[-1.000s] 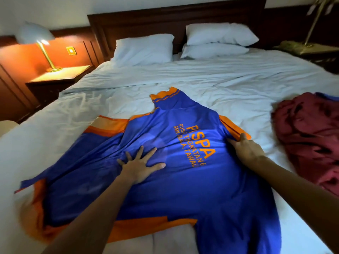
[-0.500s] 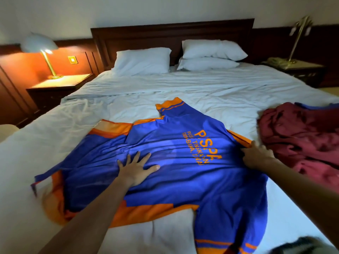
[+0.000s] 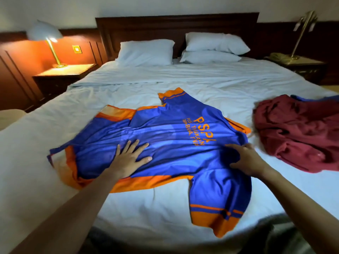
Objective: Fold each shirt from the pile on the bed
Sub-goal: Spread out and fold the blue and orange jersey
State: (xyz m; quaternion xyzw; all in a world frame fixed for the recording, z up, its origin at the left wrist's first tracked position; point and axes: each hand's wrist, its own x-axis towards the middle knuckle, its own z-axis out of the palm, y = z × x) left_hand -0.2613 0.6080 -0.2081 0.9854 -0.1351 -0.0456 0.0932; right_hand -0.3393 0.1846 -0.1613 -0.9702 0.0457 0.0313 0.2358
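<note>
Under both hands (image 3: 129, 159) (image 3: 247, 160) lies the blue shirt (image 3: 170, 132).

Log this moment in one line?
blue-and-orange shirt: spread on bed, unfolded | left hand: palm pressing shirt | right hand: resting on shirt | maroon clothes pile: at right

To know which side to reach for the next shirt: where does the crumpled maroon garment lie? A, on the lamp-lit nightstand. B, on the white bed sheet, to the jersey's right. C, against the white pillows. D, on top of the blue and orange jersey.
B: the crumpled maroon garment lies on the white bed sheet, on the right of the blue and orange jersey.
</note>
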